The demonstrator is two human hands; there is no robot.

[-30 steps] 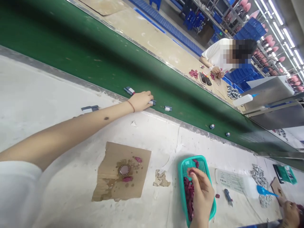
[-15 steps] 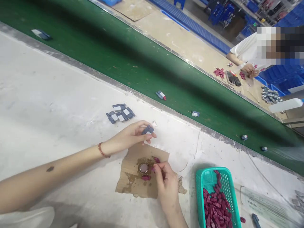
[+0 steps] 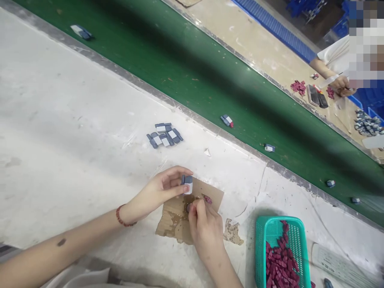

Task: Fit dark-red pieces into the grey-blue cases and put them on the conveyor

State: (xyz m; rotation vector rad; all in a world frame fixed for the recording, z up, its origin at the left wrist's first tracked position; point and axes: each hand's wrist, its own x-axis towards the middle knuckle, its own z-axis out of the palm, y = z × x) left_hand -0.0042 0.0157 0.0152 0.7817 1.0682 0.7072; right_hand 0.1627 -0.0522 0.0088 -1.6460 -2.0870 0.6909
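Note:
My left hand [image 3: 160,188] pinches a small blue-and-white block [image 3: 187,183] above the far edge of a stained cardboard scrap [image 3: 177,218]. My right hand [image 3: 204,230] rests on that cardboard with its fingertips closed on a small dark red piece [image 3: 188,207], over the spot where a round glue cap sat; the cap is hidden. Another red piece [image 3: 207,199] lies on the cardboard beside my thumb. A cluster of several blue-and-white blocks [image 3: 164,135] lies on the white table [image 3: 60,132] beyond my left hand.
A teal basket [image 3: 271,230] of dark red pieces stands at the right. The green conveyor belt [image 3: 180,76] runs diagonally behind, carrying single blocks [image 3: 227,120]. Across the belt another person's hand [image 3: 342,85] works near red pieces [image 3: 298,86].
My left hand came back from the belt with a block and now holds it over the cardboard. My right hand left the basket and moved onto the cardboard. The view shifted left.

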